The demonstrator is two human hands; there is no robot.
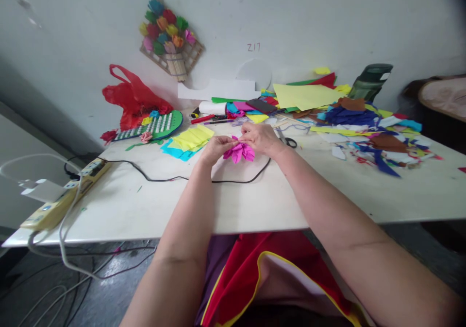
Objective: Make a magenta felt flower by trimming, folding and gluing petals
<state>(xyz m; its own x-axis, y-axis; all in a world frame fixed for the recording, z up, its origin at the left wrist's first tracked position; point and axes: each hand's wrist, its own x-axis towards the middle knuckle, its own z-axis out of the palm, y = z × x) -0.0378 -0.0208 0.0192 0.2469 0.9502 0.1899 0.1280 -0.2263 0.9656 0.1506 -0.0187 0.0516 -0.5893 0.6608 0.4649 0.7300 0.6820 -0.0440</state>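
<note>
A magenta paper flower (239, 154) with pointed petals is held just above the white table, at the middle of the view. My left hand (218, 148) pinches its left side between thumb and fingers. From the right, my right hand (259, 137) closes on its upper edge, fingertips almost meeting those of the left. The fingers cover part of the petals. Close to the right hand lie scissors with black handles (290, 142). Yellow paper sheets (192, 137) rest on blue sheets (178, 151) to the left of my left hand.
A black cable (160, 180) crosses the table below the hands, from a power strip (61, 200) at the left edge. Paper scraps (386, 145) heap up at right, near a green bottle (369, 84). A red plastic bag (133, 96) stands back left.
</note>
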